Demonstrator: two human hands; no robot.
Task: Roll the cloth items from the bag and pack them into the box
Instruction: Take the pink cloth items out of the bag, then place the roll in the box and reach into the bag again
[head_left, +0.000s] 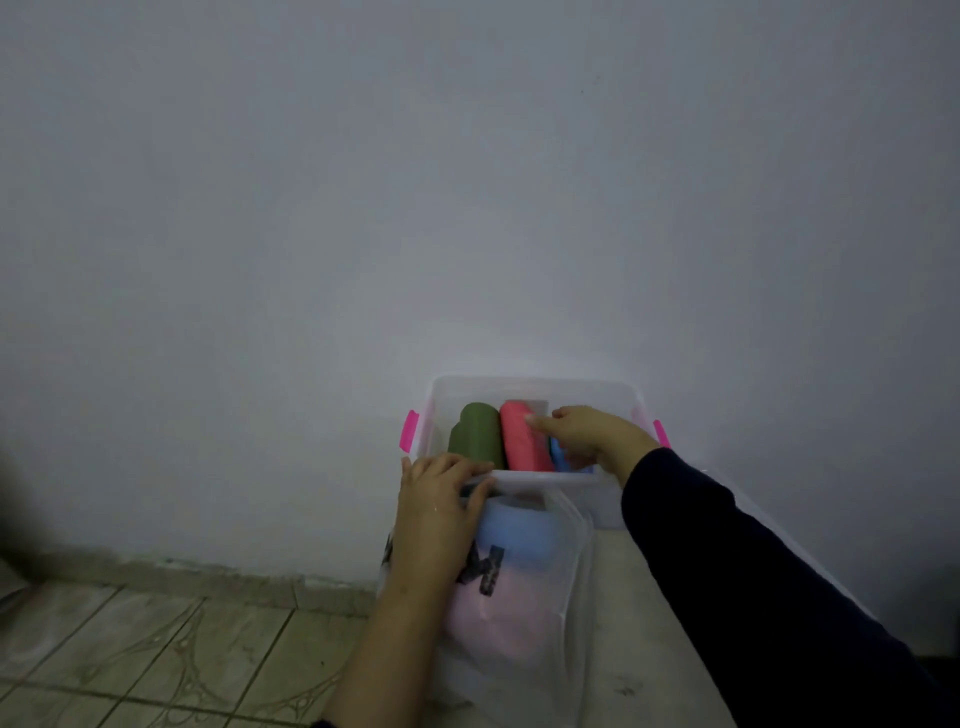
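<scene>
Now right hand clutching blue roll in box (3 rolls), left hand relaxed on rim.

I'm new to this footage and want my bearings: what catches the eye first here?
Bright rolls in the clear box against the wall: green roll, pink roll, and a blue roll under the right hand. Nearer, the left hand rests on the plastic bag.
</scene>
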